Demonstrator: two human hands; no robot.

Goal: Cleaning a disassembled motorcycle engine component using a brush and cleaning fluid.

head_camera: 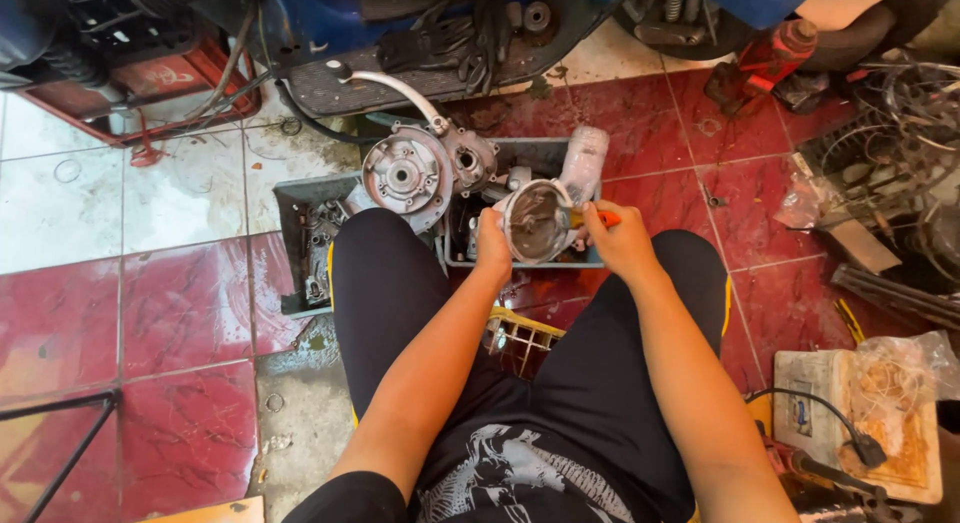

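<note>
My left hand point(492, 245) grips the side of a round metal engine part point(535, 221), a cup-shaped housing held over my knees. My right hand point(620, 238) holds an orange-handled tool point(603, 219) with its tip inside that part. Just beyond, a grey engine casing point(408, 175) with a round cover stands in a grey metal tray point(300, 233) on the floor. A bent white pipe point(395, 88) rises from the casing.
I sit on a yellow crate point(520, 335) on red and white floor tiles. A blue scooter body point(330, 23) stands ahead. A red crate point(150, 83) is far left, tangled cables and parts point(900, 163) on the right, a dirty white container point(860, 413) at lower right.
</note>
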